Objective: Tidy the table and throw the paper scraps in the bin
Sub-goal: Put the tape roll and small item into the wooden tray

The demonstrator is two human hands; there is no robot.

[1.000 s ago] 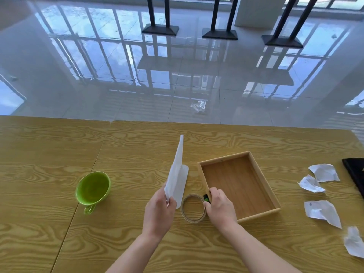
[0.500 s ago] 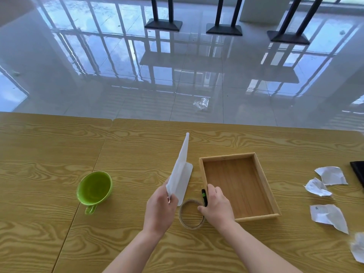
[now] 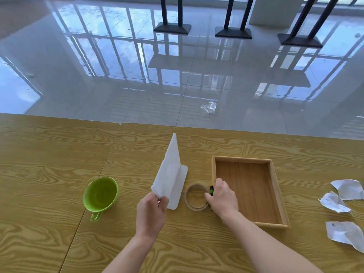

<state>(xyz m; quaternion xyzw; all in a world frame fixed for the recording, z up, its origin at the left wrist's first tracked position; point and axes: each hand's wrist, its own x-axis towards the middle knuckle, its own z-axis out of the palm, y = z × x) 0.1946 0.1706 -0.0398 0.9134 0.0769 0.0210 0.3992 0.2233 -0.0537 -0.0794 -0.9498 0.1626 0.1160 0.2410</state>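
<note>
Head view: left hand pinches a white folder; right hand seems closed on a green-black marker. Tray is empty, and paper scraps remain near the table's right edge.

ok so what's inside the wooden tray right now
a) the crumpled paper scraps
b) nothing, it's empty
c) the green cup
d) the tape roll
b: the wooden tray shows only its bare wood floor; the green cup stands far to its left, the tape roll lies just outside its left wall, and the paper scraps lie on the table to its right.
</note>
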